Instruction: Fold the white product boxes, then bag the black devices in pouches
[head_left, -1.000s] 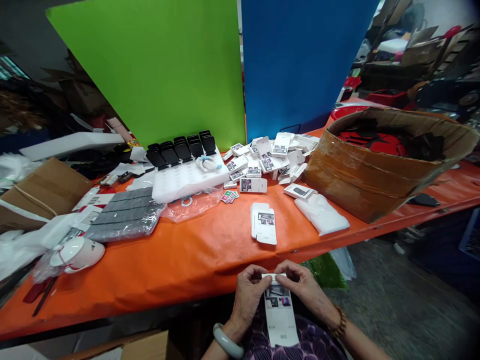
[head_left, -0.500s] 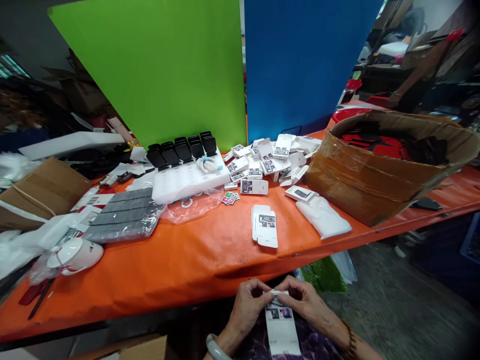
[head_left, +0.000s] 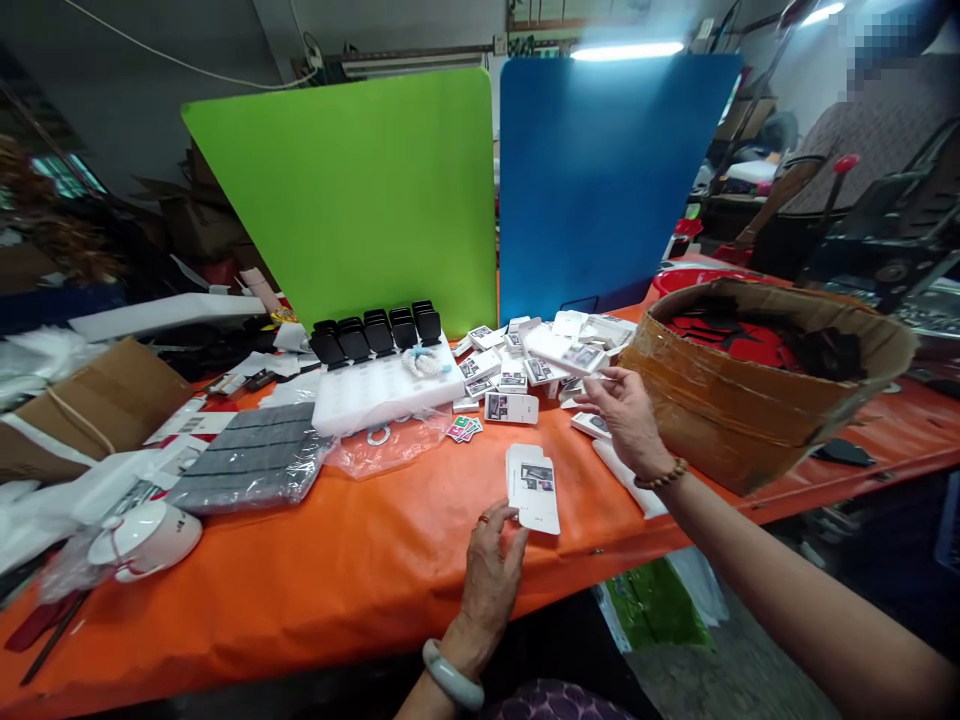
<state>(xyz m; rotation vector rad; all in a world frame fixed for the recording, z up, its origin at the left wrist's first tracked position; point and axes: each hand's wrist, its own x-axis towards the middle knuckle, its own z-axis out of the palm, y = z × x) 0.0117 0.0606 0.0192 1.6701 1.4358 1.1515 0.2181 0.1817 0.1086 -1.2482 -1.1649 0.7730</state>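
My right hand [head_left: 628, 422] reaches over the pile of small white boxes [head_left: 514, 375]. Its fingertips pinch the end of a white printed box [head_left: 559, 350], which is tilted above the heap. My left hand [head_left: 491, 565] is at the near part of the table, thumb and fingers apart. Its fingertips are at the lower left edge of a flattened white box [head_left: 534, 490]; whether they touch it I cannot tell. Another white box [head_left: 511, 408] lies just in front of the pile.
A cardboard carton [head_left: 720, 410] with red and black pieces stands at right. Black items line a white foam block [head_left: 386, 395]. Left of it lie a grey wrapped pack [head_left: 251, 460] and a white lidded cup [head_left: 150, 535]. Green [head_left: 352, 200] and blue [head_left: 600, 190] panels rise behind.
Both hands have risen from the lap and parted. The right carries a white box to the pile; the left has come to the flattened box. The view has tilted upward.
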